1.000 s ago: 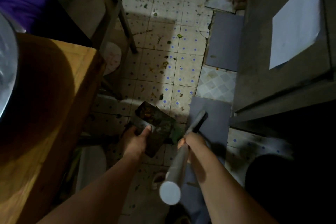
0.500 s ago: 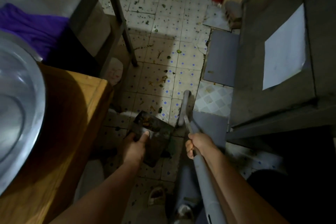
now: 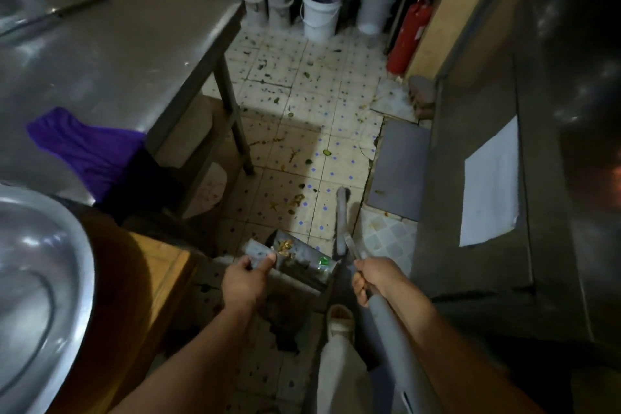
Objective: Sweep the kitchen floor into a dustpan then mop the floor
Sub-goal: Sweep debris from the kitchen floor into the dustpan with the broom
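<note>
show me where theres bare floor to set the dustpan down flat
Freest patch: the tiles between the steel table's leg and the grey mat, though littered with scraps. Ahead of the dustpan, beside the broom, is tighter. The back wall is crowded with buckets and a fire extinguisher.

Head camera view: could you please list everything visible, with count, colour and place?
dustpan: one, dark metal, holding scraps, low centre
broom: one, grey handle, right of dustpan
floor scraps: many, green and yellow, on tiles
buckets: several, white, far wall
fire extinguisher: one, red, far right
steel table: one, grey, upper left
cloth: one, purple, left
basin: one, silver, lower left
paper: one, white, right
hands: left grips dustpan, right grips broom
</note>
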Action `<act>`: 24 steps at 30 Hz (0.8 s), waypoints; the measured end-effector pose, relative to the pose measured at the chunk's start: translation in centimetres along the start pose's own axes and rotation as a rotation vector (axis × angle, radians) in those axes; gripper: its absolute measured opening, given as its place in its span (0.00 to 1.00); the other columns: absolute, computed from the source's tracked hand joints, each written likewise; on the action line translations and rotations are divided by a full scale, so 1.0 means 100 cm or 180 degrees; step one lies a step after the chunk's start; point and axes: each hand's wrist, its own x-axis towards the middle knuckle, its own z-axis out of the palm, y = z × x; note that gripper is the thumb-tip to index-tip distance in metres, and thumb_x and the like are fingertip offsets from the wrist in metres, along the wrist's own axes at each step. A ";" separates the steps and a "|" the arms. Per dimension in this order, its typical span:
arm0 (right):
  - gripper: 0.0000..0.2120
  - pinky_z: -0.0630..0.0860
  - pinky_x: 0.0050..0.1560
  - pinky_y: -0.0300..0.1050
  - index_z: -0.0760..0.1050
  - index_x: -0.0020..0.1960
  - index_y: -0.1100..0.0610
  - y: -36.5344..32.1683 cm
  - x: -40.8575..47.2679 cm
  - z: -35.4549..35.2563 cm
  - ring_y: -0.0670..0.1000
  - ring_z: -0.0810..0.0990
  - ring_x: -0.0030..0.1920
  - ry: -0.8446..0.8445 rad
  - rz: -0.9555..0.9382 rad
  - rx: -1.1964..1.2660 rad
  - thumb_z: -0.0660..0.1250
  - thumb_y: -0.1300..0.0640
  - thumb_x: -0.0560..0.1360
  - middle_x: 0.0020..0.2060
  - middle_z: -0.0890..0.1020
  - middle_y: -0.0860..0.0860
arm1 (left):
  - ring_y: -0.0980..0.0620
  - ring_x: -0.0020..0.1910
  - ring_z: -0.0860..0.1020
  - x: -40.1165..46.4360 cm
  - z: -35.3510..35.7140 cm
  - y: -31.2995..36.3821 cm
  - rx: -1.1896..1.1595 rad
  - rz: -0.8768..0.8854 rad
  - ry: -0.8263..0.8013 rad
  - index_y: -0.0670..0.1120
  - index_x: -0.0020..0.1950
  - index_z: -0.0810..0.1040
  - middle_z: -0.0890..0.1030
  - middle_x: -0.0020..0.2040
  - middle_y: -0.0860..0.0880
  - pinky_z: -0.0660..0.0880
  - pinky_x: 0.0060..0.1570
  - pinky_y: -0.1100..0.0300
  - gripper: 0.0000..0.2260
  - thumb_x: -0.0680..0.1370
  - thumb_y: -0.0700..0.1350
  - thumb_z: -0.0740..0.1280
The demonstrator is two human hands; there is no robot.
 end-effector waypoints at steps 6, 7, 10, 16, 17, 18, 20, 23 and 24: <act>0.16 0.67 0.27 0.37 0.64 0.33 0.57 -0.078 0.029 -0.041 0.48 0.67 0.27 -0.0197 -0.0127 -0.0585 0.57 0.62 0.80 0.29 0.69 0.52 | 0.44 0.44 0.81 0.021 0.045 0.070 -0.0064 -0.0047 0.0067 0.41 0.47 0.79 0.82 0.45 0.42 0.78 0.51 0.48 0.12 0.76 0.50 0.68; 0.16 0.67 0.27 0.38 0.65 0.33 0.57 -0.090 0.035 -0.047 0.48 0.68 0.27 -0.0200 -0.0083 -0.0692 0.57 0.61 0.80 0.28 0.69 0.52 | 0.45 0.41 0.79 0.026 0.053 0.080 -0.0107 -0.0034 0.0110 0.39 0.46 0.79 0.81 0.43 0.41 0.76 0.47 0.51 0.13 0.76 0.50 0.68; 0.17 0.65 0.25 0.41 0.66 0.32 0.60 -0.123 0.055 -0.067 0.50 0.67 0.24 -0.0192 0.0184 -0.0847 0.57 0.60 0.80 0.23 0.69 0.54 | 0.44 0.41 0.77 0.040 0.071 0.112 -0.0200 -0.0092 0.0193 0.38 0.49 0.78 0.80 0.46 0.36 0.76 0.46 0.50 0.16 0.75 0.52 0.69; 0.16 0.67 0.20 0.35 0.65 0.33 0.58 -0.180 0.072 -0.103 0.48 0.68 0.25 -0.0391 -0.0157 -0.0938 0.57 0.62 0.80 0.28 0.69 0.53 | 0.40 0.52 0.80 0.069 0.087 0.170 -0.0321 -0.0064 0.0240 0.47 0.48 0.80 0.82 0.49 0.42 0.77 0.55 0.42 0.08 0.75 0.51 0.69; 0.16 0.67 0.21 0.35 0.65 0.33 0.58 -0.190 0.074 -0.107 0.48 0.68 0.26 -0.0425 -0.0194 -0.0971 0.57 0.62 0.80 0.28 0.69 0.53 | 0.41 0.52 0.80 0.075 0.090 0.180 -0.0318 -0.0047 0.0262 0.48 0.48 0.80 0.82 0.49 0.42 0.77 0.55 0.43 0.07 0.75 0.51 0.69; 0.16 0.67 0.22 0.35 0.64 0.33 0.58 -0.200 0.078 -0.110 0.48 0.68 0.26 -0.0443 -0.0221 -0.1020 0.56 0.63 0.80 0.28 0.69 0.53 | 0.42 0.51 0.81 0.080 0.093 0.188 -0.0327 -0.0046 0.0280 0.48 0.47 0.80 0.82 0.49 0.43 0.77 0.55 0.44 0.07 0.75 0.51 0.69; 0.16 0.67 0.24 0.35 0.64 0.33 0.57 -0.222 0.086 -0.112 0.48 0.68 0.27 -0.0439 -0.0287 -0.1125 0.56 0.63 0.80 0.29 0.69 0.53 | 0.44 0.49 0.81 0.091 0.099 0.206 -0.0364 -0.0025 0.0345 0.49 0.46 0.80 0.82 0.49 0.43 0.78 0.55 0.46 0.06 0.75 0.50 0.69; 0.17 0.67 0.29 0.36 0.64 0.33 0.57 -0.261 0.101 -0.111 0.47 0.67 0.29 -0.0459 -0.0373 -0.1265 0.55 0.63 0.80 0.30 0.69 0.52 | 0.45 0.47 0.81 0.112 0.107 0.233 -0.0415 0.0044 0.0479 0.47 0.47 0.80 0.82 0.47 0.44 0.79 0.52 0.49 0.07 0.76 0.49 0.69; 0.17 0.67 0.31 0.37 0.64 0.33 0.57 -0.274 0.107 -0.110 0.47 0.67 0.29 -0.0467 -0.0387 -0.1319 0.55 0.63 0.80 0.30 0.69 0.52 | 0.47 0.46 0.81 0.119 0.109 0.241 -0.0486 0.0057 0.0489 0.46 0.48 0.80 0.82 0.47 0.45 0.79 0.50 0.51 0.07 0.76 0.49 0.69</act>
